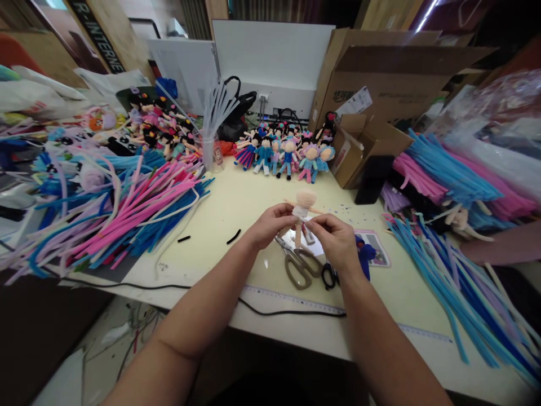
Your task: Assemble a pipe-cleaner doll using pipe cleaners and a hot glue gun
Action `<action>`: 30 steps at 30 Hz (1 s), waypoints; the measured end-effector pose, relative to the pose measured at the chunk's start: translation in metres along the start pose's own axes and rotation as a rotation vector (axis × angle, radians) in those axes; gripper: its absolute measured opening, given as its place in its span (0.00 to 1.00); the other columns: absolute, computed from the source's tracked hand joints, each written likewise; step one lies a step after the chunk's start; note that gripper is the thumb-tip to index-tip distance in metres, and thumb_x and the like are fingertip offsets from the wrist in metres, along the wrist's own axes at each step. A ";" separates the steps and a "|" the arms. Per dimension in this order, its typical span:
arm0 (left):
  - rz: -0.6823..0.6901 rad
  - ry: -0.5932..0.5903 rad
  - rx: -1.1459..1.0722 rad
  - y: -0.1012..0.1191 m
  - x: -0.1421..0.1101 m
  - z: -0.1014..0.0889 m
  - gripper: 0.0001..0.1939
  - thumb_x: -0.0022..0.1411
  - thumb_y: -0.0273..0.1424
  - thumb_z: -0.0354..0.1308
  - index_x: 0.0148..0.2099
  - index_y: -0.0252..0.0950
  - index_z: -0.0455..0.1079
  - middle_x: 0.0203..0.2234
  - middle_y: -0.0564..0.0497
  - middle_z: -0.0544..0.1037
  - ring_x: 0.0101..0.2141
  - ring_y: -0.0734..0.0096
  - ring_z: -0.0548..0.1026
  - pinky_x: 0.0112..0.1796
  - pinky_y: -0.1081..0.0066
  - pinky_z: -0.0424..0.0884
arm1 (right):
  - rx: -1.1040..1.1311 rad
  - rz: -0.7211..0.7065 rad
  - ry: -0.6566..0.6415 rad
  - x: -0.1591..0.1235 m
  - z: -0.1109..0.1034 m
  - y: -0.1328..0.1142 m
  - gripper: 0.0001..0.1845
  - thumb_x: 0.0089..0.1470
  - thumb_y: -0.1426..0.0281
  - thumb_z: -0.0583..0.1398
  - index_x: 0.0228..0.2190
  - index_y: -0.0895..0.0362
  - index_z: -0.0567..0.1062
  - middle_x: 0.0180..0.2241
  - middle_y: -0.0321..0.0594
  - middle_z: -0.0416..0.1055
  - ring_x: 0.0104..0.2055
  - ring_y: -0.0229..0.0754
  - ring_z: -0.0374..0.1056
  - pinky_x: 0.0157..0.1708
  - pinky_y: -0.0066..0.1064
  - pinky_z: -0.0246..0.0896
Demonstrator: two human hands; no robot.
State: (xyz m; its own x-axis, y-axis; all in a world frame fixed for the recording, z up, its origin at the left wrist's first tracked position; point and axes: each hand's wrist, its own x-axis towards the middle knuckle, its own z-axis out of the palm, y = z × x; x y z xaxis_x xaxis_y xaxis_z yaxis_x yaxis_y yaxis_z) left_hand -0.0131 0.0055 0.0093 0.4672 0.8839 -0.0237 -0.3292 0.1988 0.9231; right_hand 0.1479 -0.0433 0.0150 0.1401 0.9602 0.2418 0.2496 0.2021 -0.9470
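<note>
Between my two hands, above the table, is a small pipe-cleaner doll [305, 199] with a beige head, thin arms and legs, and white around its body. My left hand [274, 223] pinches the doll at its left side. On the other side, the fingers of my right hand [337, 237] are closed at the white part of the body; a white strand seems to be between them. Below the doll lie scissors [298, 269] with grey-brown handles. Black-handled scissors [328, 276] are partly hidden by my right hand. A blue fuzzy piece [365, 254] lies beside my right wrist.
Finished dolls [289, 155] stand in rows at the back, beside cardboard boxes [367, 144]. Pipe cleaners [127, 208] pile up at left; more blue ones [443, 282] lie at right. Two short black pieces [233, 236] and a black cable [287, 312] are on the table.
</note>
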 end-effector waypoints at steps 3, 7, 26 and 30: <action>0.006 0.004 -0.003 -0.001 0.000 0.000 0.15 0.45 0.31 0.67 0.37 0.32 0.72 0.30 0.50 0.75 0.31 0.73 0.72 0.37 0.70 0.65 | -0.024 -0.021 0.009 0.000 0.000 0.001 0.10 0.47 0.63 0.64 0.23 0.57 0.75 0.22 0.34 0.66 0.24 0.35 0.58 0.25 0.30 0.53; 0.007 0.005 -0.002 -0.003 0.001 -0.001 0.15 0.44 0.31 0.67 0.37 0.32 0.72 0.31 0.50 0.75 0.31 0.72 0.72 0.38 0.69 0.65 | -0.046 -0.037 0.014 0.001 0.000 0.002 0.11 0.48 0.62 0.63 0.22 0.57 0.75 0.23 0.35 0.67 0.25 0.36 0.60 0.26 0.30 0.55; 0.045 0.056 0.117 -0.003 0.002 0.001 0.16 0.44 0.32 0.66 0.36 0.31 0.71 0.28 0.50 0.75 0.30 0.71 0.72 0.36 0.68 0.66 | -0.131 -0.043 0.046 0.001 0.002 0.005 0.12 0.48 0.61 0.62 0.21 0.56 0.73 0.22 0.35 0.67 0.25 0.37 0.59 0.26 0.30 0.54; 0.051 0.104 0.161 -0.003 0.001 0.003 0.15 0.43 0.33 0.66 0.33 0.32 0.70 0.27 0.52 0.74 0.29 0.72 0.72 0.34 0.69 0.66 | -0.148 -0.047 0.042 0.001 0.003 0.004 0.12 0.48 0.62 0.62 0.21 0.56 0.73 0.22 0.36 0.68 0.25 0.37 0.60 0.26 0.30 0.55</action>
State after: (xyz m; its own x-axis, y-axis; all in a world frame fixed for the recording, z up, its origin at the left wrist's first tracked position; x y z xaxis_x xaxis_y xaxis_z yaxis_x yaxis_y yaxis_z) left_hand -0.0092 0.0048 0.0080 0.3631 0.9317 -0.0069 -0.2106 0.0893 0.9735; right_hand 0.1458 -0.0412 0.0110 0.1637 0.9410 0.2963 0.3952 0.2126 -0.8937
